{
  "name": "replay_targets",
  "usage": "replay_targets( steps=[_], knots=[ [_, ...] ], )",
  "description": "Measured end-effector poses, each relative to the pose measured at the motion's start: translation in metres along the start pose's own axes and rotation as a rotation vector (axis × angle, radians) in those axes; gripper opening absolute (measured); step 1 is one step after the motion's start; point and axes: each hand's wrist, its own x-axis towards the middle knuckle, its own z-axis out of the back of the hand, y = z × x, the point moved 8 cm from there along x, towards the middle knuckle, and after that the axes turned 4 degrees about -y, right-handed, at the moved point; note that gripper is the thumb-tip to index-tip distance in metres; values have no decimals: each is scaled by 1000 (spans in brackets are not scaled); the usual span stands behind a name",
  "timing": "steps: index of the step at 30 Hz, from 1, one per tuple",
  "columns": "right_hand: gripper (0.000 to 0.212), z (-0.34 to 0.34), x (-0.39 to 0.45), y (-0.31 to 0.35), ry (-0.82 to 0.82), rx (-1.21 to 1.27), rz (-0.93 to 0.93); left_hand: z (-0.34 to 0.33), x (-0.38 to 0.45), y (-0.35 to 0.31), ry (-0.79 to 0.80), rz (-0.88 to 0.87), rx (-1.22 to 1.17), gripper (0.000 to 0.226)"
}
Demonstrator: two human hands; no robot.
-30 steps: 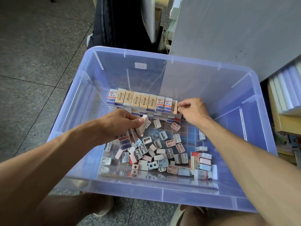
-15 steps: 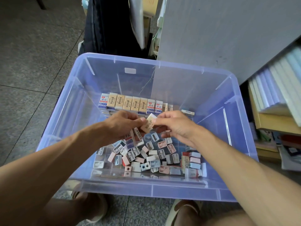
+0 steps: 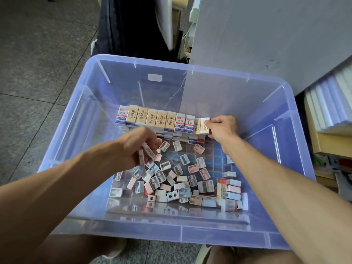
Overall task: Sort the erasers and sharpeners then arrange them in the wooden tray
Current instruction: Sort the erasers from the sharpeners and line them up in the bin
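Observation:
A row of upright erasers stands along the far side inside a clear blue plastic bin. My right hand pinches a beige eraser at the right end of that row. My left hand hovers over the loose pile and grips a few erasers in its curled fingers. Several small sharpeners and erasers lie mixed on the bin floor below both hands. No wooden tray is visible.
The bin sits on a grey tiled floor above my knees. A grey cabinet stands behind it and shelves with stacked books are to the right. A dark bag is behind the bin.
My right hand took a beige eraser from my left hand and carried it back to the right end of the row. My left hand stayed over the pile with its erasers.

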Motion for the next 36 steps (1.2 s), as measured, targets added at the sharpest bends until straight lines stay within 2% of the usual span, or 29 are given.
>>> replay_targets(
  steps=[2,3,5,7,9,11,12,14,16,17,19,21,25,28,34,36],
  knots=[
    [8,0,4,-3,5,-51,13,0,-1,1,0,0,13,30],
    [8,1,6,-6,13,-79,12,-2,-2,0,1,-10,18,26],
    [13,5,7,-10,18,-101,-3,-6,-5,-5,6,-41,-7,16],
    [31,17,5,-6,-59,-168,21,-10,-7,-12,17,-86,-47,10],
    [35,27,-6,6,-147,-231,77,-10,-10,-17,20,-119,-91,17],
    [25,29,-25,26,-117,-243,155,-11,-13,-22,19,-142,-161,29],
    [22,23,-37,34,-30,-237,187,-11,-14,-24,16,-156,-207,33],
    [19,-2,-72,38,309,-158,160,-13,-17,-29,-5,-175,-309,36],
    [24,-33,-112,28,708,-1,-22,-14,-18,-33,-39,-182,-410,38],
    [24,-44,-129,23,840,88,-118,-15,-19,-33,-58,-184,-444,39],
    [14,-58,-150,18,968,224,-219,-18,-19,-34,-88,-194,-475,40],
    [6,-63,-156,18,1003,286,-242,-20,-20,-35,-103,-212,-473,42],
    [8,-51,-146,16,987,266,-266,-21,-20,-40,-79,-277,-446,43],
    [9,-34,-120,15,874,264,-249,-11,-17,-42,-107,-314,-373,37],
    [13,5,-64,9,403,195,-114,-2,-11,-39,-180,-344,-109,22],
    [12,17,-46,9,248,119,-46,-5,-12,-40,-160,-360,-75,18]
  ],
)
